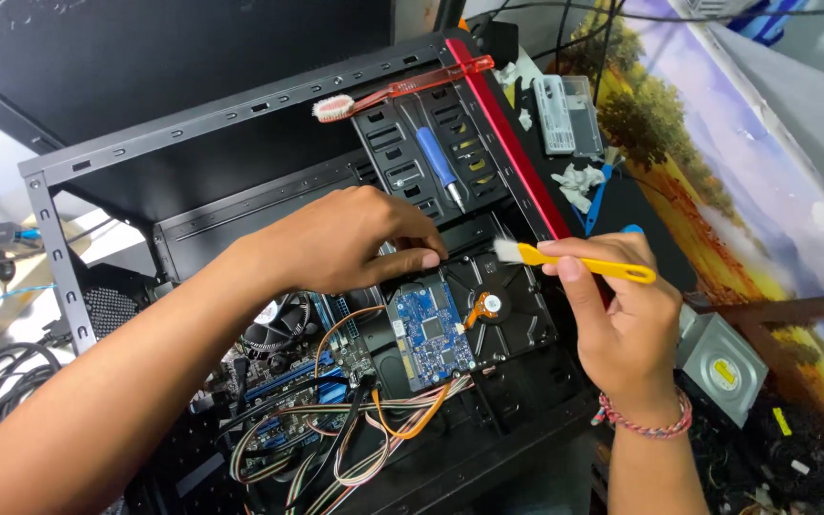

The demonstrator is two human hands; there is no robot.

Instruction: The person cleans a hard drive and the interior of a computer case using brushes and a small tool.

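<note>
An open black computer case (pixel 240 114) lies on its side with a red front strip. Inside it a hard drive (pixel 474 319) sits with its blue circuit board facing up. My left hand (pixel 345 238) reaches into the case and pinches the drive's upper edge with thumb and fingers. My right hand (pixel 612 319) holds a small yellow-handled brush (pixel 574 262), its white bristles pointing left just above the drive's top right corner. A woven bracelet circles my right wrist.
A red toothbrush (pixel 402 88) lies across the case's top rail and a blue-handled screwdriver (pixel 439 164) rests in the drive bay. Bundled wires (pixel 374 420), a motherboard and a cooler fan (pixel 278 319) fill the lower left. An optical drive (pixel 722 367) lies at right.
</note>
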